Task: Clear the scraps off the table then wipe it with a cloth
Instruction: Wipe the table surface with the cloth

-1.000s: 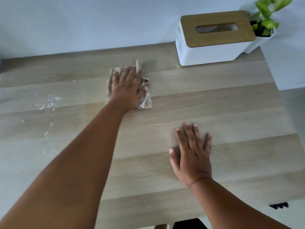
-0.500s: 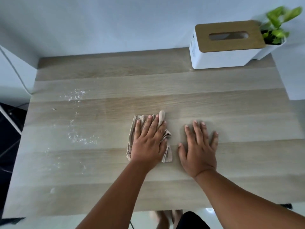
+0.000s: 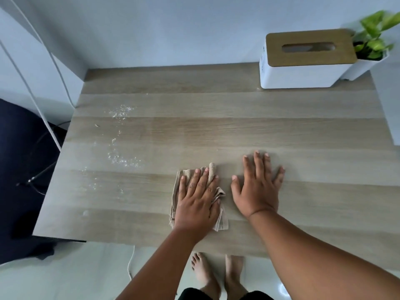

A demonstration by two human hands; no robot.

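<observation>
Both hands lie flat on the wooden table (image 3: pixel 259 131), much as half a second ago, though a second ago the left hand (image 3: pixel 195 201) was far out toward the back wall and has since come to the near edge. It presses, fingers straight, on the folded beige cloth (image 3: pixel 219 219), whose long axis runs away from the person, toward the wall. The right hand (image 3: pixel 256 189) rests just beside it, fingers spread and holding nothing. White crumbs (image 3: pixel 121 158) dot the left part of the tabletop. A white tissue box (image 3: pixel 303 70) with a slotted wooden lid stands in the far right corner, its contents not visible, with a potted plant (image 3: pixel 374 43) beside it.
</observation>
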